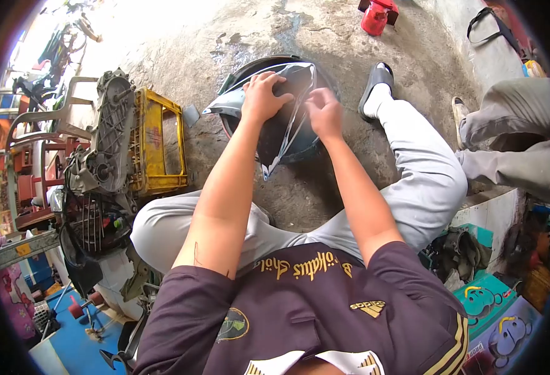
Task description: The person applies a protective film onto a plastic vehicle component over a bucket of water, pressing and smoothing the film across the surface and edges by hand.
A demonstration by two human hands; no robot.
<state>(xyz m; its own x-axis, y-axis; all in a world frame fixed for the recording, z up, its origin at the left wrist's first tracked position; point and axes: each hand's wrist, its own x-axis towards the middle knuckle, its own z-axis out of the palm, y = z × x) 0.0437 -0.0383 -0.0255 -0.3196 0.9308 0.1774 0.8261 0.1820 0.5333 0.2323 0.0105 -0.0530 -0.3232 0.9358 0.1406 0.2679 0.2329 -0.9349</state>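
Note:
A glossy dark body panel with pale pointed edges [287, 125], like a motorcycle fairing, rests tilted over a round dark basin [315, 150] on the floor between my legs. My left hand [263, 97] lies on the upper part of the panel, its fingers bent and its thumb spread apart. At the panel's right edge, my right hand [325, 112] is closed, fingertips against that edge. Whether anything small is inside the right hand is hidden. The basin's inside is mostly covered by the panel.
To the left, a yellow crate [159, 140] stands beside a metal engine casing [112, 131] and a chair frame [69, 119]. A red container [376, 17] sits at the far side. Another person's legs [512, 119] are at the right, near boxes [487, 300].

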